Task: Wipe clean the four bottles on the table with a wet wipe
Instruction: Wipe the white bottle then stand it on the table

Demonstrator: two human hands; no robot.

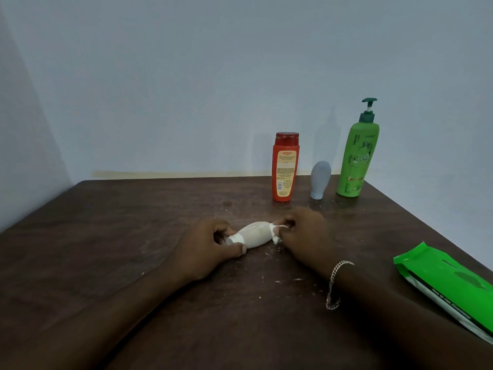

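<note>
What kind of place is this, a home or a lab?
Likely a home room: a scuffed wooden table in a bare painted corner, everyday toiletry bottles like the green pump bottle and orange bottle, and a wet-wipe pack.

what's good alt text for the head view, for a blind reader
A left hand grips the cap end of a white bottle lying on a dark table; the right hand pinches the wet wipe wrapped round it. An orange bottle, grey bottle and green pump bottle stand behind; a green wipes pack lies right.

dark table (120, 263) | standing: orange bottle (285, 168), grey bottle (320, 179), green pump bottle (357, 158) | lying: white bottle (235, 239), green wipe pack (448, 287)
</note>
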